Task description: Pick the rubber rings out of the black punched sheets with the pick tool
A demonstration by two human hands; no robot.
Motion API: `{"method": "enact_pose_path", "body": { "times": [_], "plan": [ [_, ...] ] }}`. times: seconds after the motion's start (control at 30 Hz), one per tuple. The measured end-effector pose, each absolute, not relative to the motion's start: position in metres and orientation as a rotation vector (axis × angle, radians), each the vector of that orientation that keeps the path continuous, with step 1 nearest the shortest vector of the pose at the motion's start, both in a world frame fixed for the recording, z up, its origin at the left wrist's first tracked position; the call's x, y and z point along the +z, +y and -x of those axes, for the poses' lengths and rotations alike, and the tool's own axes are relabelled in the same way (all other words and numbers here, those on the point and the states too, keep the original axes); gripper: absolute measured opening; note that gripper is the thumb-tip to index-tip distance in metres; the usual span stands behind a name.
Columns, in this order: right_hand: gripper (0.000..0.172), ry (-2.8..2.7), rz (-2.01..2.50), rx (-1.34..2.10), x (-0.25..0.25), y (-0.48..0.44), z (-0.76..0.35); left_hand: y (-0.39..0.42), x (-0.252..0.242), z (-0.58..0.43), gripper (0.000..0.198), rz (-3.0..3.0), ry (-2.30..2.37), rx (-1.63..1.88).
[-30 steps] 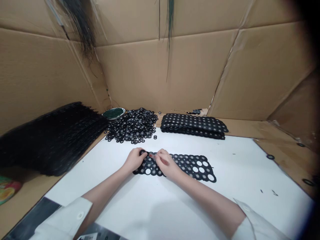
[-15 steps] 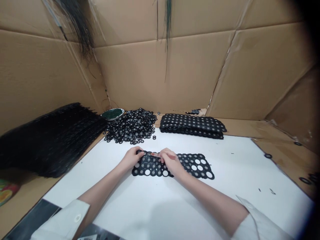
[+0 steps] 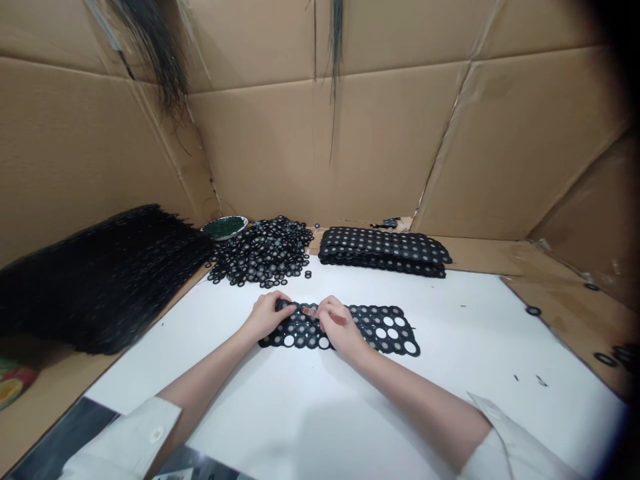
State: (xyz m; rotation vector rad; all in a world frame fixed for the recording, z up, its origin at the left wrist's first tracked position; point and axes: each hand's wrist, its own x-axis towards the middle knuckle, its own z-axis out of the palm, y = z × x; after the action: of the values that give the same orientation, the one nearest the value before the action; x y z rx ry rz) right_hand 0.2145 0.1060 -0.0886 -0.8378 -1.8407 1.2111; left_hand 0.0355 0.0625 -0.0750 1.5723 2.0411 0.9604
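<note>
A mat of joined black rings [image 3: 374, 331] lies flat on the white tabletop in front of me. Several of its rings show white centres, others grey. At its far left corner my left hand [image 3: 266, 316] is closed, thumb and fingers pinching the edge. My right hand [image 3: 341, 328] is over the mat's middle, fingers wrapped round a slim tool with a reddish, partly clear handle [image 3: 309, 311]. The tool points left toward my left thumb; its tip is too small to make out. Part of the mat is hidden under my right hand.
Behind the mat sit a heap of loose black rings [image 3: 260, 253] and a stack of finished-looking ring mats [image 3: 385, 250]. A bowl of dark green bits [image 3: 225, 227] is beside the heap. Long black strands [image 3: 100, 280] lie at left. Cardboard walls [image 3: 390, 153] enclose the table.
The mat has slid slightly left under my hands. My right hand has turned a little, tilting the tool's handle, and my left thumb has shifted right along the edge.
</note>
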Motion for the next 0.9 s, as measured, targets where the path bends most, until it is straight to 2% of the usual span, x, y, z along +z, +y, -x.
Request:
{"method": "enact_pose_path", "body": {
  "times": [0.2, 0.57, 0.9],
  "plan": [
    [0.026, -1.821, 0.863, 1.246, -0.085, 0.106, -0.215, 0.06, -0.077, -0.048, 0.011, -1.478, 2.137, 1.028],
    [0.029, -1.768, 0.907, 1.285, -0.087, 0.11, -0.217, 0.061, -0.078, -0.045, 0.012, -1.41, 2.027, 1.145],
    [0.033, -2.074, 0.741, 0.958, -0.088, 0.101, -0.212, 0.047, -0.071, -0.067, 0.008, -1.401, 2.046, 1.334]
  ]
}}
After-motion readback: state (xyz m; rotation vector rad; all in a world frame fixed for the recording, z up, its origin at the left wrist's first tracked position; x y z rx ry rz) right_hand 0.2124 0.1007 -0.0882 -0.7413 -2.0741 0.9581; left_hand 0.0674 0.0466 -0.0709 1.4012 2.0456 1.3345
